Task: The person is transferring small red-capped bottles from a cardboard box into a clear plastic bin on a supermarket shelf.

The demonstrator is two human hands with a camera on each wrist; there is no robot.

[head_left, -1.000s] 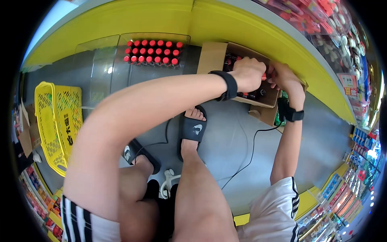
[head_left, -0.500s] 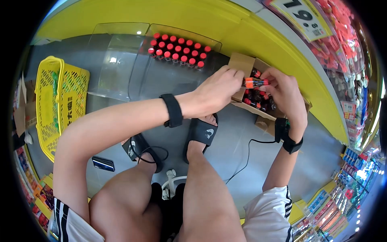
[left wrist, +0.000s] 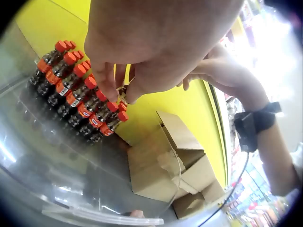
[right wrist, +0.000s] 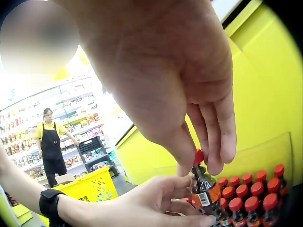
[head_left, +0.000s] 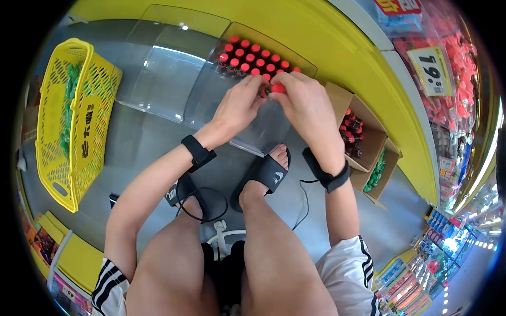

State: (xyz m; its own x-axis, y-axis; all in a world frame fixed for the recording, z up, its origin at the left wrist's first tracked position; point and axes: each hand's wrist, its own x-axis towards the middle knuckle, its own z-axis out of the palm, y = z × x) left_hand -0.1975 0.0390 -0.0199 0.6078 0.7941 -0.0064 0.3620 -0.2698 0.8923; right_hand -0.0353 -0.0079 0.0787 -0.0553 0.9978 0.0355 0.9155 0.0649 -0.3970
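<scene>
Both hands meet at a small red-capped bottle (right wrist: pixel 204 191) with dark contents and an orange-red label. My right hand (head_left: pixel 308 105) pinches it at the cap from above. Lower down, the fingers of my left hand (head_left: pixel 235 108) grip the bottle's body, as the right wrist view shows. Right behind the hands, rows of matching bottles (head_left: pixel 255 57) stand upright in a clear plastic bin (head_left: pixel 203 95). The left wrist view shows their labels facing out; there the back of my left hand hides most of the held bottle.
To the right, an open cardboard box (head_left: pixel 369 139) holds more red-capped bottles, beside another box with green packets (head_left: pixel 375 171). A yellow basket (head_left: pixel 100 121) stands left. A yellow shelf base (head_left: pixel 363 58) runs behind. A black cable (head_left: pixel 305 197) crosses the floor. A person (right wrist: pixel 52 146) in an apron stands farther off.
Both hands have left the cardboard box, lifted out a bottle and carried it left to the rows in the clear bin. The head view has shifted too.
</scene>
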